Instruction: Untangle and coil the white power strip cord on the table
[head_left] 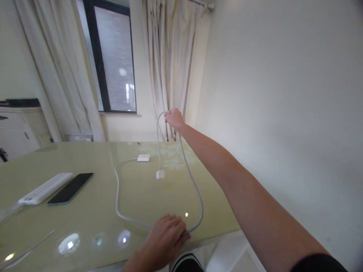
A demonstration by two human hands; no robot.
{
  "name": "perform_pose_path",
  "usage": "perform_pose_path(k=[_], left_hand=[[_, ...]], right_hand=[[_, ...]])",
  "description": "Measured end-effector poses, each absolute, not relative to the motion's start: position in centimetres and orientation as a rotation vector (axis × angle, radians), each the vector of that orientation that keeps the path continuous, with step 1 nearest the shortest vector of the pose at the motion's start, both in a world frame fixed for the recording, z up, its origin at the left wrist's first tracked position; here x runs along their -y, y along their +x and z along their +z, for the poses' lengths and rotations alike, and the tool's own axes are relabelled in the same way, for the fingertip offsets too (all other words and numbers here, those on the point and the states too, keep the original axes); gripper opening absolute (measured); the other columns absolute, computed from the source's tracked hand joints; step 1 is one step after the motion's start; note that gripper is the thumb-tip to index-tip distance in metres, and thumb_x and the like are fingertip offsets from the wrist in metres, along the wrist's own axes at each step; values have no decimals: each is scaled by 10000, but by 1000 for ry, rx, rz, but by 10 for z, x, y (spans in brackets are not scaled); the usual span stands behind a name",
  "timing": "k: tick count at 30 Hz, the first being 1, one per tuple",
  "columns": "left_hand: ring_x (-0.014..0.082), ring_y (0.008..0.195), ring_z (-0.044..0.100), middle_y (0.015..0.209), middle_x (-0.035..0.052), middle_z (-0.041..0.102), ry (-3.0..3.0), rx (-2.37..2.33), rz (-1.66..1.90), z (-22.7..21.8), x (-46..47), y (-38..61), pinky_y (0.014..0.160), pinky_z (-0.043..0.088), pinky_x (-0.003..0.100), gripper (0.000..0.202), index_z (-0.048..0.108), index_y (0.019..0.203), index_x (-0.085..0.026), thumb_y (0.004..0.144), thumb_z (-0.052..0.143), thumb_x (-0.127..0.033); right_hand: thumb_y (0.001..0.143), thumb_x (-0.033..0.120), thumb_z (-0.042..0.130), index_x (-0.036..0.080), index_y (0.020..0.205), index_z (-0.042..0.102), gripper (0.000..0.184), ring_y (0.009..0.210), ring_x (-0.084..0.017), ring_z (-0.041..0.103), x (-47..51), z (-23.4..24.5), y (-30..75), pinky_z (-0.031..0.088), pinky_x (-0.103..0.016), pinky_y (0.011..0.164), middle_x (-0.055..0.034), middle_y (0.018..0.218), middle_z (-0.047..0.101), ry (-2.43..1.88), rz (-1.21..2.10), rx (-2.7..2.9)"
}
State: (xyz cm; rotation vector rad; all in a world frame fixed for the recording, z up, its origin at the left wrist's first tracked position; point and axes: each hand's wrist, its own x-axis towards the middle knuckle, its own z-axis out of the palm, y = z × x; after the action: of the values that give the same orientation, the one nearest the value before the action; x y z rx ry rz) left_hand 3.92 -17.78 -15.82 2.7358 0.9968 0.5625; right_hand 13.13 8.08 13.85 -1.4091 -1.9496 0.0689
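Observation:
A white cable (pixel 117 196) runs from a small white adapter (pixel 143 157) on the glass table, loops toward the near edge and rises to my right hand (pixel 174 118). That hand is raised above the table's far side, fingers pinched on the cable. From it the cable's end hangs down, and its white plug (pixel 160 174) dangles just above the tabletop. My left hand (pixel 167 234) rests at the table's near edge, fingers curled down on the cable's lowest bend, pinning it to the glass.
The yellow-green glass table (pixel 93 181) carries a white power strip (pixel 45 188) and a dark phone (pixel 70 188) at the left. Behind stand cream curtains (pixel 170 56), a dark-framed window (pixel 113 60) and a white cabinet (pixel 14 128). A plain wall fills the right.

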Motion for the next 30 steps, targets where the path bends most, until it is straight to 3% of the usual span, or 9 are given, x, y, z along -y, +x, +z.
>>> perform_pose_path(k=[4, 11, 17, 21, 26, 30], left_hand=[[199, 878, 635, 947, 46, 711, 2398, -1103, 575, -167, 157, 45, 766, 384, 315, 273, 598, 907, -210, 1099, 461, -347], [213, 924, 645, 976, 67, 728, 2238, -1126, 622, -167, 135, 64, 817, 409, 317, 249, 643, 941, -193, 1075, 480, -325], [224, 929, 644, 979, 78, 724, 2287, -1125, 645, -170, 140, 64, 832, 431, 334, 204, 651, 930, -192, 1041, 506, -282], [230, 951, 642, 993, 91, 716, 2271, -1088, 744, -173, 138, 65, 863, 450, 344, 177, 652, 927, -191, 1017, 506, -235], [233, 940, 634, 969, 85, 712, 2088, -1083, 855, -173, 125, 79, 882, 460, 362, 140, 638, 893, -193, 977, 532, -227], [218, 874, 631, 906, 62, 705, 1937, -1126, 948, -170, 99, 100, 838, 480, 361, 114, 641, 899, -189, 963, 565, -245]], right_hand=[[1103, 416, 388, 128, 956, 722, 465, 654, -124, 634, -87, 171, 102, 465, -225, 664, -35, 736, 674, -1142, 248, 1768], [1007, 224, 553, 112, 850, 765, 286, 560, -87, 532, -77, 133, 80, 396, -200, 637, 36, 574, 599, -1074, 421, 1996], [1012, 201, 514, 80, 981, 800, 312, 570, -86, 536, -58, 104, 86, 399, -202, 626, 5, 640, 669, -1114, 400, 2239], [1017, 210, 531, 103, 1036, 808, 298, 577, -92, 548, -40, 98, 95, 421, -203, 608, 16, 653, 676, -991, 431, 2791], [988, 235, 664, 155, 1009, 815, 172, 845, -190, 725, -5, 51, 108, 492, -263, 709, -89, 974, 808, -1007, -150, 3344], [967, 95, 605, 153, 1121, 765, 230, 993, -292, 758, 17, 6, 127, 553, -347, 733, -168, 1133, 788, -1140, -356, 3320]])
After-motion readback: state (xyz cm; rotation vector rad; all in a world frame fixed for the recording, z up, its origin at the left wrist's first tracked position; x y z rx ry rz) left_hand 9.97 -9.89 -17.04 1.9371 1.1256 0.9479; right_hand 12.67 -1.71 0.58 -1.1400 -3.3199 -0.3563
